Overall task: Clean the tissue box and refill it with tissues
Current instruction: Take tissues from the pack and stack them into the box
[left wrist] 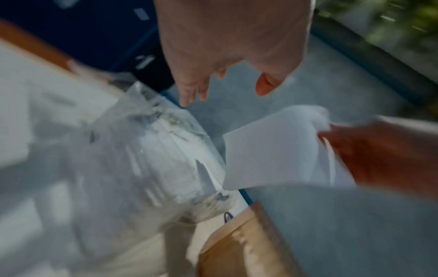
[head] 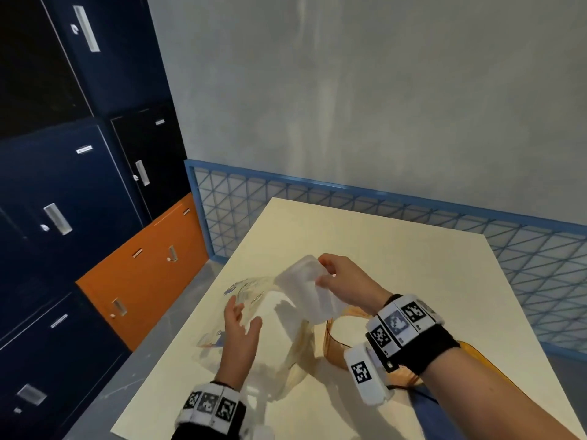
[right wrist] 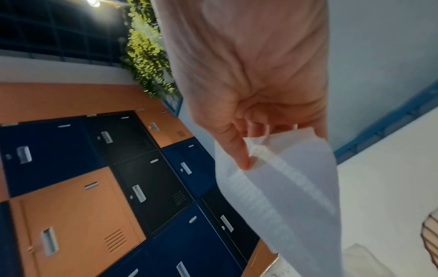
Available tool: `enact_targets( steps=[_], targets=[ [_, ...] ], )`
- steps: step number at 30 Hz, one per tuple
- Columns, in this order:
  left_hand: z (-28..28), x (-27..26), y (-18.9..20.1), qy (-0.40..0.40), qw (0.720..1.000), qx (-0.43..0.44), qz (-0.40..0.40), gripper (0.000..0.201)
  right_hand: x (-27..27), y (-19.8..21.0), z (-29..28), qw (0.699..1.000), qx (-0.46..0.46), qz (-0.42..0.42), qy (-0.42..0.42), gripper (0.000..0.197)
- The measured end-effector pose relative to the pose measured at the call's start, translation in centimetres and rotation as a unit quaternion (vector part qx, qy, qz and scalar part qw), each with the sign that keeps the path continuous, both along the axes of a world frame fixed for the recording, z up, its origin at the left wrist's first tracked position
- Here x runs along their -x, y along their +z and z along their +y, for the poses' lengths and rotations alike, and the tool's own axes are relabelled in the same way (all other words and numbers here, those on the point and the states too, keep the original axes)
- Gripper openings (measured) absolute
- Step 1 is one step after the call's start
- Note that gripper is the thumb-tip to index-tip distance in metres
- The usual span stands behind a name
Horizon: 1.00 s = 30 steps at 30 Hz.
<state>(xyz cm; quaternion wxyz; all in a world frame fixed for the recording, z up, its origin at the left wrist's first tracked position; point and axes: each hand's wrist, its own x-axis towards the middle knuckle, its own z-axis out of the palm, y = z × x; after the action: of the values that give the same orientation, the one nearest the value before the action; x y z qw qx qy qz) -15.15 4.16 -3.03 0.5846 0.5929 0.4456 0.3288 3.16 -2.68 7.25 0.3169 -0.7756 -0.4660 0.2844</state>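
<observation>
My right hand [head: 341,276] grips a thick stack of white tissues [head: 309,285] above the cream table [head: 413,271]; the stack [right wrist: 284,187] droops from thumb and fingers, and it also shows white [left wrist: 272,150] in the left wrist view. An empty clear plastic wrapper [head: 254,328] with blue print lies crumpled below it. My left hand [head: 241,328] hovers over the wrapper [left wrist: 154,159] with fingers spread and holds nothing. A translucent amber tissue box [head: 336,336] sits on the table under my right wrist, partly hidden.
Dark blue and orange lockers [head: 95,185] stand to the left of the table. A blue mesh railing [head: 413,217] runs behind it along a grey wall. A blue object [head: 425,404] peeks out under my right forearm.
</observation>
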Motion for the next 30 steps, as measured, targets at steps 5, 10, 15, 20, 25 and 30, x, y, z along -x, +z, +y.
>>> enact_targets(
  steps=[5,10,15,20,25,30],
  targets=[
    [2.2,0.2,0.4,-0.029,0.974,0.169,-0.145,0.074,0.8,-0.2,0.6,0.995,-0.065,0.081,0.012,0.011],
    [3.1,1.0,0.5,0.026,0.992,0.087,-0.085,0.051,1.6,-3.7,0.9,0.977,-0.064,0.195,-0.063,0.022],
    [2.3,1.3,1.2,0.053,0.997,-0.019,-0.047,0.03,2.8,-6.1,1.2,0.965,-0.119,0.213,-0.1,0.021],
    [2.0,1.8,-1.9,0.074,0.995,-0.044,0.046,0.018,3.7,-9.9,1.0,0.965,-0.085,0.208,-0.137,0.024],
    [2.0,1.5,-3.3,0.064,0.99,-0.052,0.114,0.019,4.2,-11.6,0.7,0.973,-0.061,0.17,-0.143,0.021],
    [2.2,1.1,-2.7,0.097,0.985,-0.092,0.108,0.026,3.4,-10.8,1.2,0.971,-0.095,0.158,-0.155,0.018]
  ],
)
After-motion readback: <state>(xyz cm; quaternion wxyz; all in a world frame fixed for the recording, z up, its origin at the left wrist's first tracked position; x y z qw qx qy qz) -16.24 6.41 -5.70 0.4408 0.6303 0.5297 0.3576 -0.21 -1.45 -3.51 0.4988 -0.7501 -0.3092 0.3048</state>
